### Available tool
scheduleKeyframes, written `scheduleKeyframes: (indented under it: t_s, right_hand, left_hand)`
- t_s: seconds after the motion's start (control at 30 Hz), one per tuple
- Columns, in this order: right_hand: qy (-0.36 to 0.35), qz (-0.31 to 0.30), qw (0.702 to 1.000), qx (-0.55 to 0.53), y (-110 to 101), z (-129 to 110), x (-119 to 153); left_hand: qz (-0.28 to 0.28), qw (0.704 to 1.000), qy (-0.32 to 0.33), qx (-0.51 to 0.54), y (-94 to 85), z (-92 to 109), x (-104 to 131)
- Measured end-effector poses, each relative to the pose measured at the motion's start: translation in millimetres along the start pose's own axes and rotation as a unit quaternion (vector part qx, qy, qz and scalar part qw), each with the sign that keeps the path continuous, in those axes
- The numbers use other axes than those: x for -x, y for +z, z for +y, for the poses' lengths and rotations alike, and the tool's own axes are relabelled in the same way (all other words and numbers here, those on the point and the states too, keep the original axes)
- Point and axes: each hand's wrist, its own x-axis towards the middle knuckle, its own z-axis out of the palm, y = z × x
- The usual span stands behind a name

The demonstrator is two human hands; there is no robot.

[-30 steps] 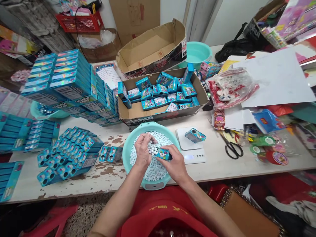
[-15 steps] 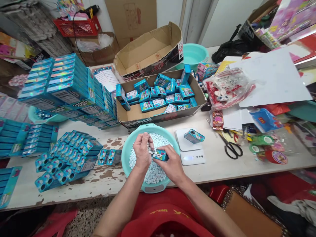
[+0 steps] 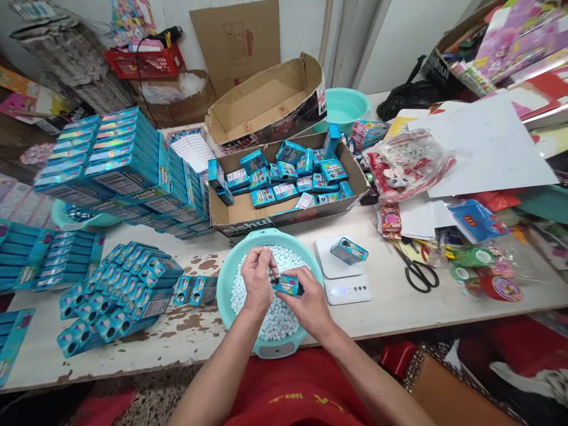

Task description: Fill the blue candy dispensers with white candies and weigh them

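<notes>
My right hand (image 3: 308, 299) is closed around a small blue candy box (image 3: 289, 285) and tilts its open end toward my left hand. My left hand (image 3: 258, 278) is curled, its fingertips at the box's opening; whatever lies inside its fingers is hidden. Both hands are over a turquoise basin (image 3: 225, 313) of small pale candies (image 3: 277, 326). Right of the basin stands a white digital scale (image 3: 341, 278) with another blue box (image 3: 349, 251) lying on it. Two blue boxes (image 3: 195, 290) with round holes are to the basin's left.
Behind the basin, a cardboard tray (image 3: 284, 223) holds several blue boxes. Stacked blue boxes (image 3: 128, 165) rise at the left, with grouped boxes (image 3: 119, 290) in front. Black-handled scissors (image 3: 419, 275), tape rolls (image 3: 483, 256) and a plastic bag (image 3: 408, 165) lie at the right.
White candies seen between my left fingers and the box are now hardly visible. My left fingers have come closer to the opening. The view has shifted slightly.
</notes>
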Motion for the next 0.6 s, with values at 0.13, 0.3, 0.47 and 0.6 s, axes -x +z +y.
scheduleKeyframes:
  t_s: [0.13, 0.3, 0.47, 0.6]
  right_hand:
    - [-0.004, 0.012, 1.0, -0.009, -1.2, -1.8, 1.2]
    - [0.007, 0.019, 1.0, -0.022, -4.7, 0.7, 2.0]
    - [0.029, 0.027, 0.997, -0.061, -7.6, 9.7, 2.4]
    - [0.064, 0.035, 0.988, -0.135, -21.0, 18.3, 7.8]
  left_hand:
    - [-0.005, 1.0, -0.003, -0.026, 1.8, -1.3, 1.2]
    - [-0.034, 0.998, -0.042, -0.032, 6.7, 2.2, 3.6]
    - [-0.07, 0.989, -0.126, 0.01, 9.3, 16.4, 1.9]
    - [-0.029, 0.994, -0.099, 0.02, -12.6, 10.3, -16.9]
